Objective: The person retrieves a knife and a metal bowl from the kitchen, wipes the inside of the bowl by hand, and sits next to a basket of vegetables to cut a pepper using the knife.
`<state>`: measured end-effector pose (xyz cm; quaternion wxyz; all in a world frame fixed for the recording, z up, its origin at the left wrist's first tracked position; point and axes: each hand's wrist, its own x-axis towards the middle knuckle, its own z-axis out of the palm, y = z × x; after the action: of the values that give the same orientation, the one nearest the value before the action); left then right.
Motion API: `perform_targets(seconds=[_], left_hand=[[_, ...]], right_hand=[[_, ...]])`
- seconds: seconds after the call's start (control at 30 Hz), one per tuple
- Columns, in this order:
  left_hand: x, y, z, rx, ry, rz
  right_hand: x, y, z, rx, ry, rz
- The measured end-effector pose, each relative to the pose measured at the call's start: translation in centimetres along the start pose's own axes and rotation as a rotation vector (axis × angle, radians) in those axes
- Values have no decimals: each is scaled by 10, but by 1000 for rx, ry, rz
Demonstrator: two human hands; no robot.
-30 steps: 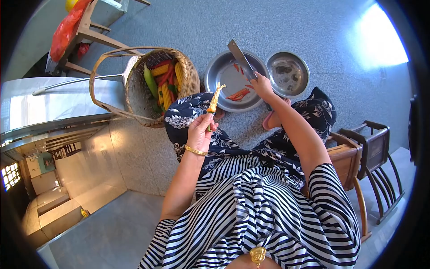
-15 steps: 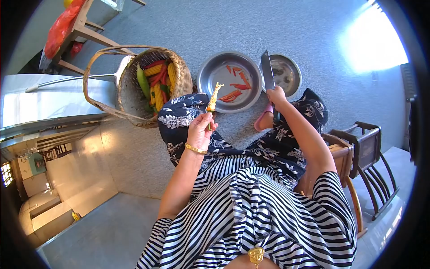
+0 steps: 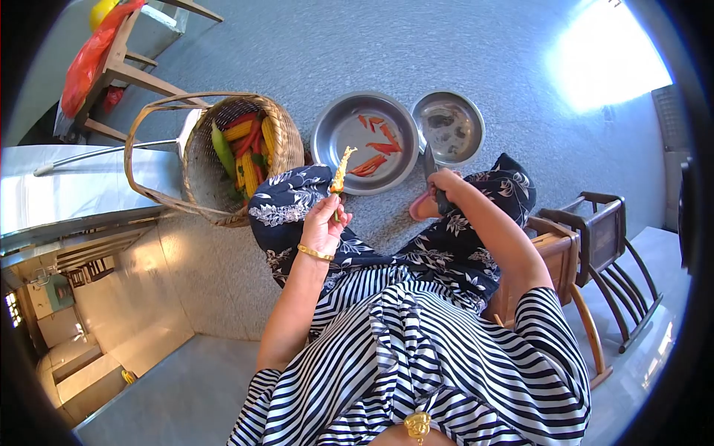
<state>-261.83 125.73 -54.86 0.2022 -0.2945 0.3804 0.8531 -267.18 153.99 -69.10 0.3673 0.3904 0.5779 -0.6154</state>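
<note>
My left hand point(image 3: 323, 227) is closed around the green stem of a pepper core point(image 3: 343, 169), whose pale seedy part points up near the left knee. In my closed right hand point(image 3: 451, 184) is a kitchen knife point(image 3: 430, 162) with a dark blade, seen partly edge-on beside the basins. Red pepper pieces point(image 3: 383, 148) lie in the larger metal basin point(image 3: 324, 134). The smaller metal basin point(image 3: 478, 125) on its right holds something dark that I cannot make out.
On the left a wicker basket point(image 3: 288, 137) holds corn point(image 3: 250, 172), red peppers and a green pod point(image 3: 222, 149). Wooden chairs point(image 3: 602, 236) stand at the right. A wooden stool point(image 3: 149, 74) with a red plastic bag point(image 3: 91, 63) is at the upper left.
My right hand has lowered and turned the knife, so its broad blade no longer shows over the smaller basin. The left hand still holds the pepper core. The whole view has shifted slightly.
</note>
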Motion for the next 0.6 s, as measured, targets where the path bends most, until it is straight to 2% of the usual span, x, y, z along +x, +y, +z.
perform_targets(seconds=[0.03, 0.13, 0.2, 0.27, 0.3, 0.4, 0.43, 0.57, 0.6], left_hand=[[-1, 1, 2, -4, 10, -12], [0, 0, 2, -11, 13, -28], [0, 0, 2, -16, -12, -26], [1, 0, 1, -11, 0, -31], [2, 0, -1, -10, -2, -27], [5, 0, -6, -14, -15, -27], [6, 0, -7, -7, -5, -33], [8, -2, -3, 14, 12, -49], [9, -2, -3, 23, 14, -49]], right_hand=[[-7, 0, 7, 16, 7, 19], [46, 32, 4, 145, -63, 66], [10, 16, 24, 158, -28, 78], [9, 16, 25, 295, -116, 143], [42, 26, 23, 292, -141, 97], [52, 25, 36, 350, -229, 27], [29, 10, 46, 246, -203, -94], [34, -9, 43, 259, -108, -124], [36, -12, 39, 27, 37, -176]])
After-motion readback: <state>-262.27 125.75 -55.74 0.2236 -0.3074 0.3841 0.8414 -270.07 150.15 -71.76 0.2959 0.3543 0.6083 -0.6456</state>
